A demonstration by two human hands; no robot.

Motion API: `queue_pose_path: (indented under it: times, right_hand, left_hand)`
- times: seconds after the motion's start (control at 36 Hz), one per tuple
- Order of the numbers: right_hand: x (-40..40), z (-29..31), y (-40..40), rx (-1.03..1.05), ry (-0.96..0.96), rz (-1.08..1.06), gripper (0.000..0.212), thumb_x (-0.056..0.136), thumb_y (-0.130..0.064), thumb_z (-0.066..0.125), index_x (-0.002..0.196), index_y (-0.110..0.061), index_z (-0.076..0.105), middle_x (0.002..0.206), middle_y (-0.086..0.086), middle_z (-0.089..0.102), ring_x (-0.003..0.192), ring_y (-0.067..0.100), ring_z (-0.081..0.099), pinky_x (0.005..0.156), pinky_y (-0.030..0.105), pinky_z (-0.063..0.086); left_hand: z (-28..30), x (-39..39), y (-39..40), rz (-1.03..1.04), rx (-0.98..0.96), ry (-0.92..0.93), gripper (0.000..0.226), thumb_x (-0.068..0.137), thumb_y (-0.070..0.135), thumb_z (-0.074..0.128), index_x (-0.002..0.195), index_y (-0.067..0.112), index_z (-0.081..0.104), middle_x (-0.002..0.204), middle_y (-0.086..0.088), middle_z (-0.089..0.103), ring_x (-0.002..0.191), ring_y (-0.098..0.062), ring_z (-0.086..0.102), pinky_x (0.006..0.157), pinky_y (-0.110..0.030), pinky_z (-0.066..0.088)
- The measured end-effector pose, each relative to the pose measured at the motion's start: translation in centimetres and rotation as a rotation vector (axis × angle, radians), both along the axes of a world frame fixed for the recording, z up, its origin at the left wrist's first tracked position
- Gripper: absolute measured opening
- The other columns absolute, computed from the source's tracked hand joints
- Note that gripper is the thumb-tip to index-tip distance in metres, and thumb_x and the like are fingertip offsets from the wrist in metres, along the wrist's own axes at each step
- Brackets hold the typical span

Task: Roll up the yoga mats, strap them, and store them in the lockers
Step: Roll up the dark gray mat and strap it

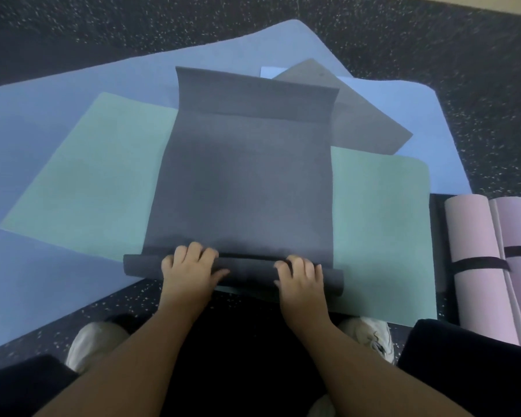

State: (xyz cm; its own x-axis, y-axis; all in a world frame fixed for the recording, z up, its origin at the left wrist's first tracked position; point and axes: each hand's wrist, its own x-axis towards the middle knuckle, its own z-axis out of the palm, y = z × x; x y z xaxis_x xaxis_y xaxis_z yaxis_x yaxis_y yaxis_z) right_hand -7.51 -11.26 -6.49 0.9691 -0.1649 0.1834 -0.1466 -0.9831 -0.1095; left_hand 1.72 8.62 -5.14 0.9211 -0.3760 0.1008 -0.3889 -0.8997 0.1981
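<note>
A dark grey yoga mat (pixel 241 176) lies spread in front of me, its near end turned into a thin roll (pixel 247 270). My left hand (pixel 190 266) grips the roll left of centre, fingers curled over it. My right hand (pixel 300 276) grips it right of centre the same way. The mat's far end curls upward. Under it lie a green mat (pixel 82 176), a large blue mat (pixel 36 130) and a grey-brown mat (pixel 364 124).
Two rolled pink and purple mats (pixel 478 260) with black straps (pixel 478 263) lie at the right on a black mat. The floor is dark speckled rubber (pixel 463 55). My knees and pale shoes (pixel 94 341) are at the bottom.
</note>
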Motion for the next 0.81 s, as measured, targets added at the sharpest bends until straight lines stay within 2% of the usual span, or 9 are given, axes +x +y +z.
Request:
queue_pose_path:
  times: [0.11, 0.17, 0.25, 0.31, 0.36, 0.47, 0.58, 0.72, 0.81]
  right_hand:
    - [-0.5, -0.2, 0.6, -0.010, 0.088, -0.025, 0.052, 0.059, -0.017, 0.086, 0.102, -0.015, 0.055, 0.105, 0.017, 0.062, 0.092, 0.032, 0.046, 0.081, 0.057, 0.053]
    - [-0.6, -0.4, 0.9, -0.022, 0.113, -0.040, 0.058, 0.057, -0.015, 0.085, 0.103, -0.016, 0.050, 0.106, 0.017, 0.061, 0.093, 0.033, 0.048, 0.082, 0.058, 0.052]
    - [-0.7, -0.5, 1.2, -0.032, 0.139, -0.042, 0.054, 0.059, -0.022, 0.080, 0.105, -0.015, 0.052, 0.107, 0.015, 0.061, 0.094, 0.034, 0.054, 0.083, 0.060, 0.051]
    - [-0.9, -0.4, 1.2, -0.013, 0.143, -0.053, 0.044, 0.068, -0.039, 0.067, 0.104, -0.017, 0.055, 0.108, 0.014, 0.061, 0.098, 0.033, 0.053, 0.082, 0.060, 0.052]
    - [-0.9, -0.3, 1.2, 0.001, 0.179, -0.057, 0.048, 0.069, -0.051, 0.060, 0.105, -0.019, 0.054, 0.109, 0.012, 0.060, 0.102, 0.030, 0.047, 0.082, 0.060, 0.051]
    - [-1.0, -0.4, 1.0, 0.002, 0.252, -0.028, 0.071, 0.051, -0.046, 0.089, 0.107, -0.021, 0.053, 0.105, 0.011, 0.062, 0.096, 0.031, 0.057, 0.078, 0.058, 0.054]
    - [-0.9, -0.3, 0.7, 0.014, 0.245, -0.030, 0.073, 0.052, -0.044, 0.091, 0.108, -0.022, 0.050, 0.104, 0.012, 0.061, 0.093, 0.031, 0.057, 0.074, 0.055, 0.055]
    - [-1.1, -0.4, 0.7, 0.025, 0.215, -0.019, 0.064, 0.060, -0.043, 0.087, 0.108, -0.023, 0.049, 0.098, 0.012, 0.060, 0.083, 0.030, 0.060, 0.066, 0.046, 0.055]
    - [-1.2, -0.5, 0.5, 0.005, 0.174, -0.009, 0.036, 0.079, -0.044, 0.064, 0.106, -0.024, 0.052, 0.090, 0.007, 0.058, 0.076, 0.028, 0.058, 0.061, 0.040, 0.051]
  left_hand:
    - [-1.0, -1.2, 1.4, -0.072, 0.033, 0.103, 0.062, 0.045, 0.048, 0.091, 0.096, 0.021, 0.067, 0.101, -0.009, 0.052, 0.093, -0.027, 0.042, 0.076, -0.047, 0.043]
    - [-1.0, -1.2, 1.8, -0.091, 0.021, 0.113, 0.073, 0.036, 0.039, 0.096, 0.099, 0.026, 0.062, 0.103, -0.008, 0.048, 0.096, -0.028, 0.042, 0.077, -0.051, 0.044]
    - [-1.2, -1.3, 2.4, -0.078, 0.020, 0.102, 0.067, 0.041, 0.032, 0.096, 0.102, 0.030, 0.067, 0.104, -0.008, 0.049, 0.100, -0.032, 0.043, 0.082, -0.058, 0.041]
    - [-1.5, -1.5, 2.5, -0.063, 0.054, 0.088, 0.055, 0.052, 0.034, 0.092, 0.103, 0.029, 0.072, 0.105, -0.009, 0.051, 0.104, -0.034, 0.044, 0.087, -0.063, 0.037]
    - [-1.7, -1.8, 2.6, -0.051, 0.055, 0.057, 0.043, 0.064, 0.041, 0.078, 0.105, 0.029, 0.071, 0.107, -0.009, 0.051, 0.106, -0.035, 0.045, 0.090, -0.067, 0.035]
    - [-2.4, -2.0, 2.7, -0.069, 0.079, 0.083, 0.044, 0.071, 0.049, 0.056, 0.109, 0.030, 0.066, 0.104, -0.010, 0.055, 0.103, -0.035, 0.046, 0.087, -0.067, 0.038]
    - [-2.4, -1.7, 3.1, -0.114, 0.095, 0.082, 0.040, 0.079, 0.049, 0.049, 0.113, 0.032, 0.062, 0.100, -0.008, 0.059, 0.093, -0.036, 0.053, 0.080, -0.063, 0.044]
    - [-1.6, -1.4, 3.3, -0.106, 0.051, 0.064, 0.042, 0.081, 0.051, 0.039, 0.110, 0.033, 0.063, 0.092, -0.001, 0.061, 0.087, -0.029, 0.057, 0.079, -0.053, 0.044]
    - [-1.9, -1.6, 3.4, -0.078, 0.036, 0.036, 0.041, 0.083, 0.052, 0.039, 0.108, 0.034, 0.066, 0.088, 0.002, 0.059, 0.084, -0.026, 0.056, 0.080, -0.051, 0.042]
